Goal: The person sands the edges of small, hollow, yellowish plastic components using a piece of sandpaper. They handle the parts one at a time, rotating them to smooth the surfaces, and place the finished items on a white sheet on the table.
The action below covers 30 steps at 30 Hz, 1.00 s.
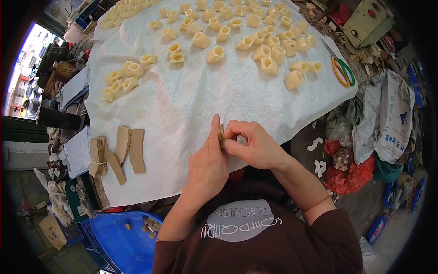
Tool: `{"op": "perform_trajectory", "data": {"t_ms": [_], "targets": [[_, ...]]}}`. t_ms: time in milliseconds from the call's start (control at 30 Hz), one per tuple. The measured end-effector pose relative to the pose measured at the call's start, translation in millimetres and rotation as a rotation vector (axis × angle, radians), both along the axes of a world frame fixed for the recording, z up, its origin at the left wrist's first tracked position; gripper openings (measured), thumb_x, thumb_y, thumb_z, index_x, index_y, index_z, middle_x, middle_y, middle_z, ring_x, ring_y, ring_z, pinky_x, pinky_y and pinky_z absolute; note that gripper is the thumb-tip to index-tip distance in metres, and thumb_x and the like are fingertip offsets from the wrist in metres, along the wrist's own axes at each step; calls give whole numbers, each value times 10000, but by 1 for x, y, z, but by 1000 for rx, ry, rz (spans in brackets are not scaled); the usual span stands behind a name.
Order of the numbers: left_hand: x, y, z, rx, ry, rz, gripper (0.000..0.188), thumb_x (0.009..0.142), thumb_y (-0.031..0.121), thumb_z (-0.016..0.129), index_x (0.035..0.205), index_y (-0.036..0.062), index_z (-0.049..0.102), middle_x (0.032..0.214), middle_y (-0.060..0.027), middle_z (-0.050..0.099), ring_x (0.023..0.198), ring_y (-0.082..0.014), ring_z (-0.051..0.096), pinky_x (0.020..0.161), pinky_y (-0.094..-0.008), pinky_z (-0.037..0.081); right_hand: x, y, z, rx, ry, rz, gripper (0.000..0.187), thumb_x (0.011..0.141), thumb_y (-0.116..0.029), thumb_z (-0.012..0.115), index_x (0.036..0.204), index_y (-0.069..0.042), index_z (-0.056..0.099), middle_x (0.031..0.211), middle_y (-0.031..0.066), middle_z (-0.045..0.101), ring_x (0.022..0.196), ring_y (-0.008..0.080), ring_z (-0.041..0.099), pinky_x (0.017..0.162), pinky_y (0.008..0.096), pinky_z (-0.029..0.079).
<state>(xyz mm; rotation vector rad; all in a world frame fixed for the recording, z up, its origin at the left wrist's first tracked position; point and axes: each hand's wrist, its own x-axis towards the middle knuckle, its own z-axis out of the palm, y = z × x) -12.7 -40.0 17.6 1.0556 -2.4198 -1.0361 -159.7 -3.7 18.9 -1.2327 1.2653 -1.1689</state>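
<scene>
My left hand (209,160) and my right hand (253,145) meet over the near edge of the white-covered table (171,109). Between them a thin tan strip (221,133) stands on edge. The left fingers point up along one side of it, while the right thumb and fingertips pinch the other side. Whether it is one piece or several pressed together I cannot tell. Left of my hands lie flat, slightly curved tan strips (137,151). Next to them is a bundle of similar strips (96,157), tied with a thin cord.
Many hollow cream-coloured blocks (216,55) spread across the table's far half. Scissors with orange and green handles (343,72) lie at the right edge. A blue tub (121,237) holding small pieces stands at lower left. Red plastic bags (349,176) and a white sack (392,118) are at right.
</scene>
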Motion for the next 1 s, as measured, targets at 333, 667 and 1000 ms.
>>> {"op": "perform_trajectory", "data": {"t_ms": [333,667,1000], "targets": [[12,-14,3,289,278,-119,513,841,39,385,1342,-20,294,1069,-280,532,1019,-377,538,890,-355,399,-3,5,-12,29,-267,42,63,761,-62,569,776,-4,550,728,7,512,704,92,457,657,245,390],[7,-9,-1,479,409,-25,437,894,120,331,1301,-31,376,1061,-205,586,976,-270,581,857,-305,417,-4,10,-10,-27,23,-17,25,769,-7,533,782,-28,527,775,24,475,724,116,442,686,245,370],[-2,-25,-21,967,1116,547,417,963,186,270,1357,50,265,1173,-175,495,1089,-244,498,931,-383,414,-45,72,4,-279,102,55,142,717,66,512,814,-24,566,737,70,641,718,199,604,749,323,461]]}}
